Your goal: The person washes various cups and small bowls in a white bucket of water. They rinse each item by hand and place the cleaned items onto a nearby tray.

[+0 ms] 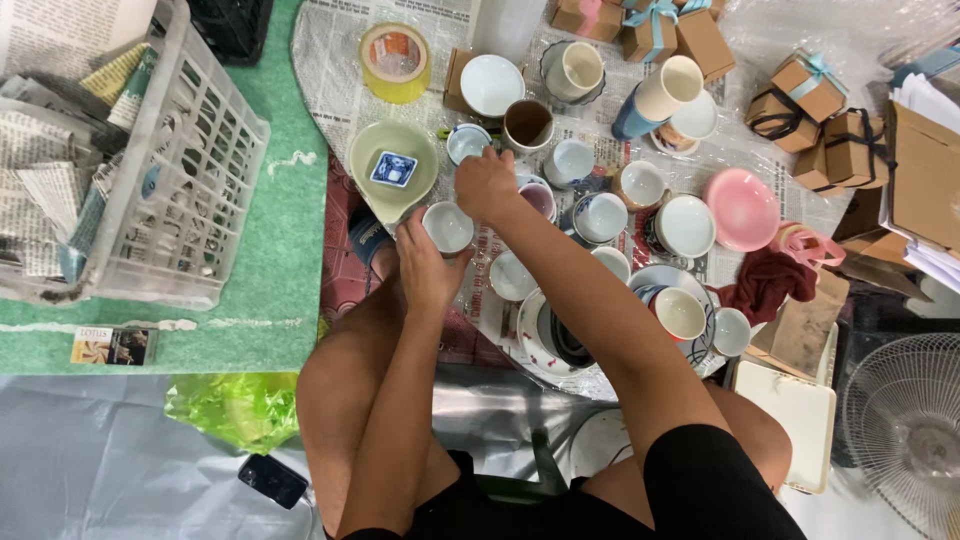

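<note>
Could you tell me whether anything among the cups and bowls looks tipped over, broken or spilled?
One beige cup lies tipped over a blue one near the gift boxes. Nothing looks broken or spilled. The left hand holds a small white cup upright.

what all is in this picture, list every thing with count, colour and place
cups and bowls: many, mostly white, on newspaper, centre
pink bowl: one, right of centre
green bowl: one, holding a small blue square dish
tape roll: one, yellow, top
gift boxes: several, brown, ribboned, top right
basket: one, white plastic, left, holding newspaper
fan: one, white, bottom right
phone: one, dark, bottom
left hand: holds a white cup
right hand: reaching among cups
</note>
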